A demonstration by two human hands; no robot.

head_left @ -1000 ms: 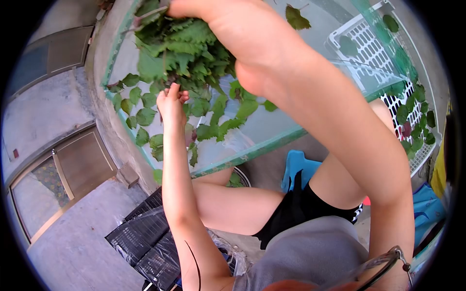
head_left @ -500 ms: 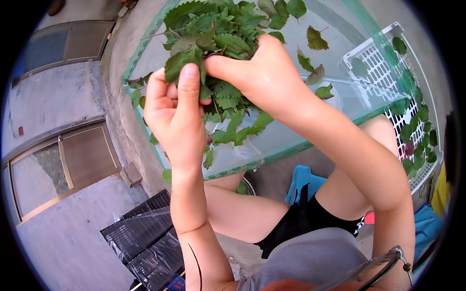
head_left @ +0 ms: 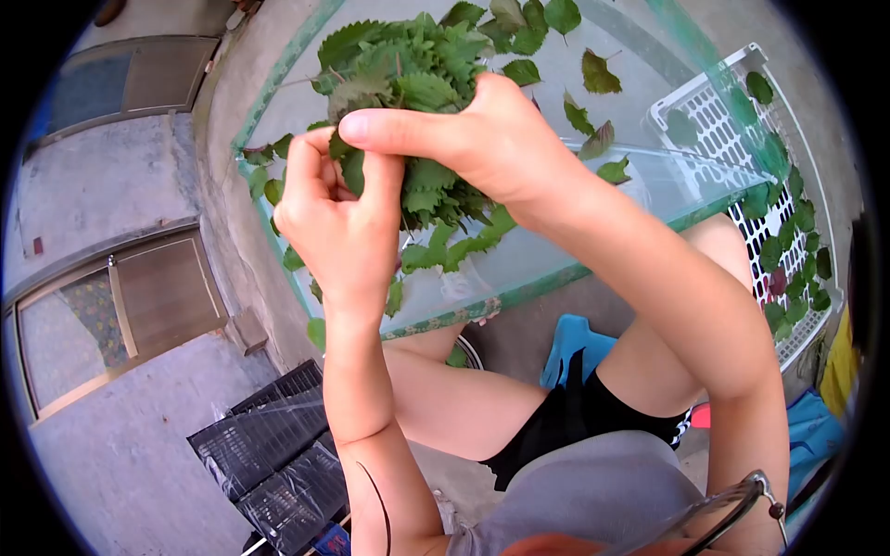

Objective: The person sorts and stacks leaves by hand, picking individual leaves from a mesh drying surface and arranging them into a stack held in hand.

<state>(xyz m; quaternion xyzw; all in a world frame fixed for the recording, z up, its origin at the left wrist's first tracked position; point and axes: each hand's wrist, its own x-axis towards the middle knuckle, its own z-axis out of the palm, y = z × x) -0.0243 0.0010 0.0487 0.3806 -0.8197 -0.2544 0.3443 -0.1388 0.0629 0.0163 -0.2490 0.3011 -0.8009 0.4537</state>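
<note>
A thick bunch of green, jagged-edged leaves (head_left: 422,69), which look like perilla, is held up over a mesh sheet (head_left: 519,255) with green borders. My right hand (head_left: 464,139) is closed round the bunch from the right, its thumb laid across the front. On the left, my left hand (head_left: 338,218) has its fingers curled and pinches leaves at the bunch's lower left edge. The right thumb's tip overlaps the left thumb, which is mostly hidden. The stems and the right fingers behind the bunch are hidden too.
Loose leaves (head_left: 601,72) lie scattered on the mesh. At the right stands a white slotted plastic crate (head_left: 714,111) with several leaves. Black plastic trays (head_left: 264,454) lie at lower left beside a wall. A blue object (head_left: 570,347) sits between the wearer's legs.
My right thumb has slid left across the front of the bunch, over the left thumb. The bunch sits slightly lower, and the left thumb no longer shows on top of a leaf.
</note>
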